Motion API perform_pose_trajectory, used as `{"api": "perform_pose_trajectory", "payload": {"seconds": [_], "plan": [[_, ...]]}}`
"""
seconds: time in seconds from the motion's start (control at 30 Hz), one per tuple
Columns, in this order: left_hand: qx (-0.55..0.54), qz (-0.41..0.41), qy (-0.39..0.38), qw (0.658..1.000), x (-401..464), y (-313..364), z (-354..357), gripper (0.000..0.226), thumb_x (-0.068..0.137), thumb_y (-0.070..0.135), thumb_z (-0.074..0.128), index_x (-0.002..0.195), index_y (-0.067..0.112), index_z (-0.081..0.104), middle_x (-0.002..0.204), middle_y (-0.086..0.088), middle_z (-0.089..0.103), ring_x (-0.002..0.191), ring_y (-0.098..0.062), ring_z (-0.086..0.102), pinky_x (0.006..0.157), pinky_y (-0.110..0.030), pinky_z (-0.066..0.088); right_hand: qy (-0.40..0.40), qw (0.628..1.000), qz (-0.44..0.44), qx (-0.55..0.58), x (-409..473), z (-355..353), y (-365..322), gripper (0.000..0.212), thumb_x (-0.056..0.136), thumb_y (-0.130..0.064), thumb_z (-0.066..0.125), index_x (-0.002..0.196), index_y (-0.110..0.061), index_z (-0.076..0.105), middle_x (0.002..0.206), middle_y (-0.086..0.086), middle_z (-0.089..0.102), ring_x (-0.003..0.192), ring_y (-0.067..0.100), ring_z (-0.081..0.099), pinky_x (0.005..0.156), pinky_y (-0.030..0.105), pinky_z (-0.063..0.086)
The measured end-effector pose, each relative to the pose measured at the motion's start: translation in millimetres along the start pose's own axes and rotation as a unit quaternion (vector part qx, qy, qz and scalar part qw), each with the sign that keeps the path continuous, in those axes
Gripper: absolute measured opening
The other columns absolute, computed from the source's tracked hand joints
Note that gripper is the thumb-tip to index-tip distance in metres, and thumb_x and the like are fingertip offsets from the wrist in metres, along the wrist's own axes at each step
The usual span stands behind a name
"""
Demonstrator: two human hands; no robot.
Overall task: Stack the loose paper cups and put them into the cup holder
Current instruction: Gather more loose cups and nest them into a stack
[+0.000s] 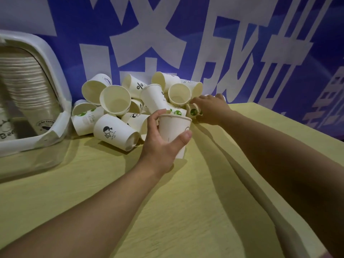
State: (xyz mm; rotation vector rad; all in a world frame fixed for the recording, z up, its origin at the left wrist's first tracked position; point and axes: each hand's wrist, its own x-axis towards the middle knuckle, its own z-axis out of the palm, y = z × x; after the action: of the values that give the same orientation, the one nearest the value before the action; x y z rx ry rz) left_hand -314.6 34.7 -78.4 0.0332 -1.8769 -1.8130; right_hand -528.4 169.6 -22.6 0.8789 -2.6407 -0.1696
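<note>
A heap of loose white paper cups (115,101) lies on the yellow table against the blue wall, most of them on their sides. My left hand (160,144) grips an upright white cup (174,131) in front of the heap, thumb on its near side and fingers round the far side. My right hand (210,108) reaches into the right end of the heap and its fingers curl round a small cup with a green print (193,111). The white cup holder (55,75) lies at the far left with a long stack of nested cups (28,86) inside it.
The yellow table (186,211) stretches toward me between and below my forearms. A blue wall with large white characters (232,53) stands right behind the cups. The table's right edge runs diagonally at the lower right.
</note>
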Motion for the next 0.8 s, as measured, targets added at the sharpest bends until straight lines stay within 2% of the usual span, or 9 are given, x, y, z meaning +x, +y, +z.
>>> {"api": "perform_pose_trajectory", "payload": {"seconds": [0.13,0.33,0.47,0.57,0.6,0.63,0.7,0.77,0.8], "plan": [[-0.009,0.007,-0.004,1.000,-1.1,2.4,1.6,0.070,0.077,0.038,0.083,0.132,0.048,0.041,0.124,0.002,0.057,0.098,-0.013,0.064,0.063,-0.012,0.051,-0.069,0.996,0.011,-0.061,6.1,1.6,8.2,0.079,0.078,-0.060,0.074,0.143,-0.032,0.039,0.133,0.000,0.060,0.127,0.028,0.048,0.112,0.056,0.024],[0.015,0.033,-0.031,0.999,-7.5,9.7,3.6,0.071,0.080,0.042,0.079,0.139,0.049,0.039,0.125,0.015,0.050,0.093,0.016,0.056,0.066,-0.011,0.052,-0.137,0.990,0.024,0.021,-23.7,-18.7,4.6,0.080,0.075,-0.062,0.075,0.141,-0.035,0.041,0.128,-0.002,0.059,0.122,0.027,0.049,0.111,0.056,0.028],[0.031,0.048,-0.045,0.997,-13.0,15.1,4.9,0.065,0.080,0.049,0.079,0.132,0.054,0.040,0.123,0.017,0.052,0.095,0.013,0.055,0.067,-0.011,0.052,-0.126,0.992,0.016,0.018,-60.9,-33.3,-8.4,0.075,0.074,-0.065,0.072,0.135,-0.033,0.043,0.117,-0.003,0.060,0.112,0.022,0.048,0.102,0.045,0.036],[0.043,0.057,-0.055,0.996,-17.7,17.5,5.2,0.065,0.069,0.057,0.076,0.127,0.054,0.046,0.120,0.014,0.057,0.099,0.003,0.058,0.072,-0.013,0.051,-0.038,0.994,0.044,0.096,-86.2,-42.2,-13.4,0.071,0.076,-0.057,0.075,0.133,-0.029,0.042,0.120,0.000,0.063,0.103,0.020,0.055,0.094,0.039,0.048],[0.042,0.055,-0.061,0.996,-18.5,17.4,4.7,0.065,0.066,0.060,0.074,0.125,0.055,0.047,0.119,0.012,0.058,0.101,-0.001,0.059,0.073,-0.016,0.052,0.017,0.978,0.067,0.195,-94.3,-44.4,-15.1,0.072,0.078,-0.050,0.078,0.135,-0.029,0.040,0.123,0.001,0.062,0.100,0.020,0.059,0.089,0.039,0.055],[0.042,0.053,-0.066,0.996,-19.0,16.6,4.0,0.064,0.064,0.062,0.073,0.123,0.056,0.049,0.118,0.011,0.059,0.103,-0.005,0.060,0.074,-0.018,0.053,0.080,0.940,0.095,0.317,-101.5,-45.7,-18.3,0.073,0.079,-0.040,0.079,0.138,-0.030,0.038,0.126,0.001,0.059,0.099,0.019,0.062,0.084,0.038,0.059],[0.042,0.054,-0.080,0.994,-20.0,17.3,3.0,0.061,0.062,0.063,0.071,0.119,0.060,0.050,0.117,0.011,0.059,0.102,-0.005,0.060,0.071,-0.017,0.053,0.210,0.817,0.148,0.516,-114.9,-46.8,-25.7,0.073,0.084,-0.023,0.077,0.142,-0.032,0.034,0.131,-0.001,0.048,0.097,0.014,0.062,0.080,0.030,0.061],[0.049,0.053,-0.099,0.992,-20.8,18.5,2.9,0.064,0.062,0.061,0.072,0.123,0.058,0.051,0.118,0.011,0.059,0.099,0.002,0.059,0.070,-0.013,0.051,0.266,0.723,0.180,0.612,-124.6,-48.7,-34.8,0.065,0.088,-0.019,0.073,0.141,-0.031,0.038,0.127,-0.004,0.045,0.098,0.015,0.062,0.078,0.027,0.061],[0.054,0.051,-0.111,0.991,-20.9,18.6,3.0,0.068,0.063,0.059,0.074,0.127,0.054,0.052,0.119,0.012,0.058,0.098,0.006,0.059,0.070,-0.012,0.050,0.266,0.700,0.180,0.638,-127.7,-49.3,-38.6,0.059,0.089,-0.020,0.073,0.138,-0.030,0.041,0.124,-0.004,0.047,0.099,0.018,0.063,0.077,0.029,0.061]]}}
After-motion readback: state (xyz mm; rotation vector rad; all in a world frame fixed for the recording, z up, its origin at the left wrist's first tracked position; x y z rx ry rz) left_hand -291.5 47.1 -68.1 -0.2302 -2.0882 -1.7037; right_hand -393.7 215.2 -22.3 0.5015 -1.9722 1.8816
